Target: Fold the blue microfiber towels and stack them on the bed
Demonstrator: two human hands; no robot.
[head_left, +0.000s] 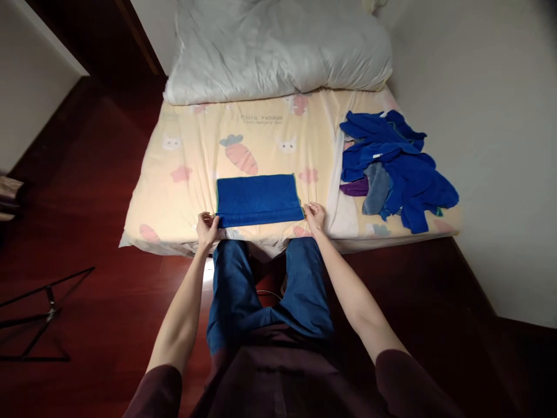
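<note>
A blue towel (256,194) with green-stitched edges lies flat on the bed in front of my knees. Its near edge is turned up in a narrow fold running from side to side. At the near left corner, my left hand (208,228) is closed, pinching the folded edge. The near right corner is pinched between the fingertips of my right hand (315,217). Both hands rest low, close to the bed's front edge. Toward the right of the bed sits a loose pile of blue towels (400,157), with a grey cloth (376,188) and a purple cloth (354,187) among them.
The bed's yellow sheet (195,139) carries carrot and cat prints. A pale quilt (278,52) is bunched along the far end. A wall (487,145) borders the right side. Thin black stand legs (47,313) are on the dark red floor at left.
</note>
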